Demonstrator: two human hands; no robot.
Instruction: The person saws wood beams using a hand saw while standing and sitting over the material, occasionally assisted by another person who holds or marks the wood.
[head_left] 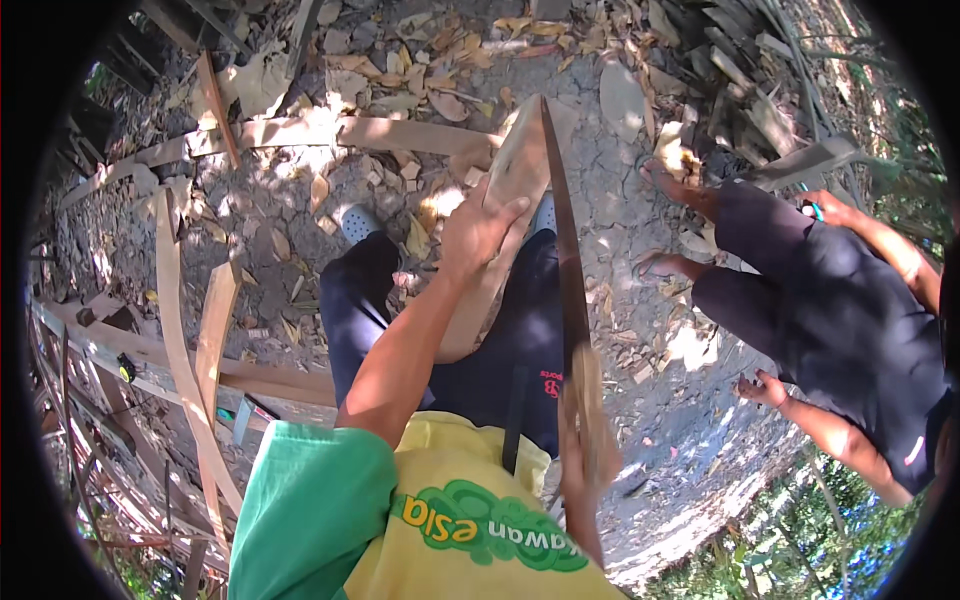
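Note:
My left hand (478,232) grips a pale wooden plank (512,172) that slants from my lap up and away over the ground. My right hand (588,432), blurred by motion, is closed around the handle of a long dark blade (563,240), a machete-like knife. The blade runs along the right edge of the plank, with its tip near the plank's far end. My legs in dark trousers (500,340) lie under the plank, and a grey shoe (358,222) shows beyond my left knee.
Another person in dark clothes (830,300) crouches at the right, one hand (765,390) near the ground. Long wood strips (180,340) and planks (330,132) lie at left and behind. Dry leaves and wood chips (440,60) cover the cracked earth.

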